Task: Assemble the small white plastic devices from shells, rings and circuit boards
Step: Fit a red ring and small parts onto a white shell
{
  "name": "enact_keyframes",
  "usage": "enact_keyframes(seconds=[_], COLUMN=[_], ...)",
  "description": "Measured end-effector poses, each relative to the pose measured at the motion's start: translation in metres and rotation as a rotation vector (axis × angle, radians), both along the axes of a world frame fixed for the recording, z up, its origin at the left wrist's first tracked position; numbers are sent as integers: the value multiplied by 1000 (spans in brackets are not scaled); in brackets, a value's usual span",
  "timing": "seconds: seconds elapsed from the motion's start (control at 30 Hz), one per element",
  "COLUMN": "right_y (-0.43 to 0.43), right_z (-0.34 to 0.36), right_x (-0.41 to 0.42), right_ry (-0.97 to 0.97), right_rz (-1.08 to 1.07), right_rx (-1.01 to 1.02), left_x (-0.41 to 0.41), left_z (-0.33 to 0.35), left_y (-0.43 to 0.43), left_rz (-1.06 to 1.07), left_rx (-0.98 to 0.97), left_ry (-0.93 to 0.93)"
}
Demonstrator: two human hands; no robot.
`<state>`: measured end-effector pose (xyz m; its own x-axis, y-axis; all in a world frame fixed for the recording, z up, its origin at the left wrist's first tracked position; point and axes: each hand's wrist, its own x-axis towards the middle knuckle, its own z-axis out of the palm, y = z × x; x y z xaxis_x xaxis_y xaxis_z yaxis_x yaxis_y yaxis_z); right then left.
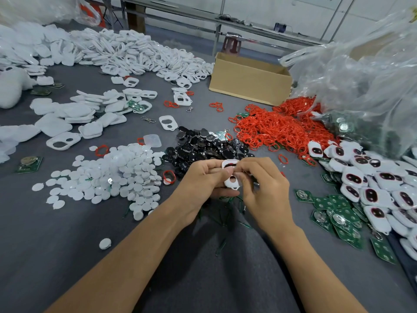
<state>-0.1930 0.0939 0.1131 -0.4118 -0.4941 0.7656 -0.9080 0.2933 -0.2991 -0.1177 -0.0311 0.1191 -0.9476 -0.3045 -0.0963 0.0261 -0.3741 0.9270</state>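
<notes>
Two bare forearms reach up from the lower edge and converge at the middle of the grey felt-covered table (56,233). The left hand (200,179) is turned palm-inward with its fingers curled under and its thumb laid across the face of a small white plastic shell with two rounded openings (232,181). The right hand (265,190) meets it from the other side, with fingers bent and thumb and forefinger pinching the shell's right edge. Both hands grasp the one piece, which is held just above the table, tilted toward the camera. Something dark with a red rim shows in its upper opening; what exactly cannot be told.

Just beyond the hands lies a heap of glossy black oval pieces (200,143). To the left spreads a pile of flat white round discs (112,175); to the right, a mound of thin red rubber rings (277,129). Green circuit boards (334,211) lie scattered at the right, touching a bank of finished white devices with dark windows (372,190). Farther back is a long drift of empty white shells (135,53) and an open brown cardboard box (250,80); crumpled clear plastic bags (365,73) rise at the right.
</notes>
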Motion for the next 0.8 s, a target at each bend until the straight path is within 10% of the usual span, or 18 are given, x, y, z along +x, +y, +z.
enact_keyframes(seconds=[0.8], right_y=[-1], right_z=[7], right_x=[5], right_ry=[-326], right_rz=[-7], right_rx=[-54], left_x=[-2], left_z=[-3], left_y=[2], left_rz=[68], left_rx=[-176], left_ry=[-4])
